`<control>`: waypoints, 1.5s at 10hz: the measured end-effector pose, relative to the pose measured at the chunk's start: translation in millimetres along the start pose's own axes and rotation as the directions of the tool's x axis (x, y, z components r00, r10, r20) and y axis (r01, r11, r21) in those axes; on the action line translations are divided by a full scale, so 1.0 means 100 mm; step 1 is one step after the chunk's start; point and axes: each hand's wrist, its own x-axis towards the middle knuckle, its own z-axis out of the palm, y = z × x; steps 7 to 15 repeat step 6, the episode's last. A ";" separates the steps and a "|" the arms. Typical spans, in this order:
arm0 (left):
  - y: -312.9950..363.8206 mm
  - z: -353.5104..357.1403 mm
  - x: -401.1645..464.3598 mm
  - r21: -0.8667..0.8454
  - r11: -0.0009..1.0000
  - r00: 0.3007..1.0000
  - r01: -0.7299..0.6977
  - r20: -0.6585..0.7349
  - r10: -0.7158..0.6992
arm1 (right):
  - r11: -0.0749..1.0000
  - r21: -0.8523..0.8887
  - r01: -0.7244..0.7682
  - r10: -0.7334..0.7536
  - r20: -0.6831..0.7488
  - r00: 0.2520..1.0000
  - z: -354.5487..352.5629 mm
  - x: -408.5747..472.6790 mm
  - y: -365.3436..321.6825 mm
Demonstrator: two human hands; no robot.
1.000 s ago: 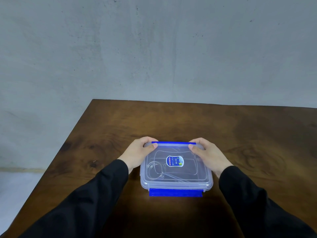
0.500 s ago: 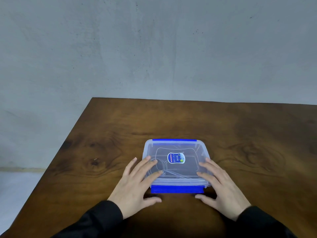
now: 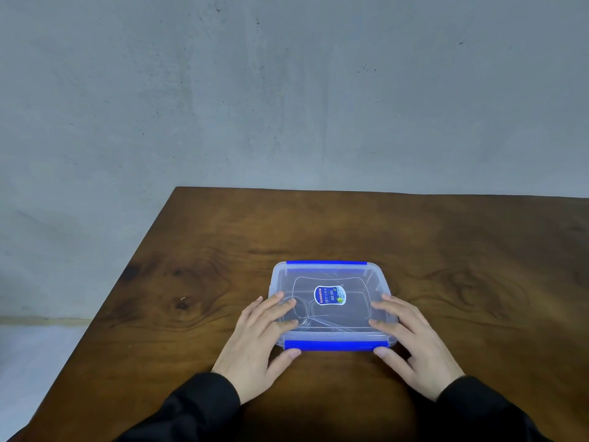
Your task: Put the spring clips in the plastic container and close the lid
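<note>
Right now the plastic container (image 3: 333, 306) sits flat on the wooden table (image 3: 462, 250), near the front edge, w/ its clear lid (image 3: 350, 279) on top. A blue latch (image 3: 326, 262) runs along the far side and another blue latch (image 3: 331, 345) along the near side, both folded down against the box. A small oval sticker (image 3: 330, 295) is in the middle of the lid. Through the clear plastic, thin wire shapes show in the left half, likely the spring clips (image 3: 302, 314), but details are too faint to count.

Left hand (image 3: 258, 342) lies open, fingers spread over the lid's near-left corner, thumb at the left end of the near latch; it grips nothing, just presses. Right hand (image 3: 414, 342) mirrors it on the near-right corner, fingers flat on the lid, thumb by the latch's right end. Both black sleeves (image 3: 197, 406) come in from the bottom. A grey wall (image 3: 287, 90) stands behind the table.
</note>
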 end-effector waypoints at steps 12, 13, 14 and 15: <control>0.20 -0.09 -0.05 0.003 0.988 0.987 0.154 0.049 -0.154 | 0.967 0.179 -0.180 0.174 0.049 0.983 -0.07 -0.03 -0.19; 0.20 -0.09 -0.05 0.003 0.988 0.987 0.154 0.049 -0.154 | 0.967 0.179 -0.180 0.174 0.049 0.983 -0.07 -0.03 -0.19; 0.20 -0.09 -0.05 0.003 0.988 0.987 0.154 0.049 -0.154 | 0.967 0.179 -0.180 0.174 0.049 0.983 -0.07 -0.03 -0.19; 0.20 -0.09 -0.05 0.003 0.988 0.987 0.154 0.049 -0.154 | 0.967 0.179 -0.180 0.174 0.049 0.983 -0.07 -0.03 -0.19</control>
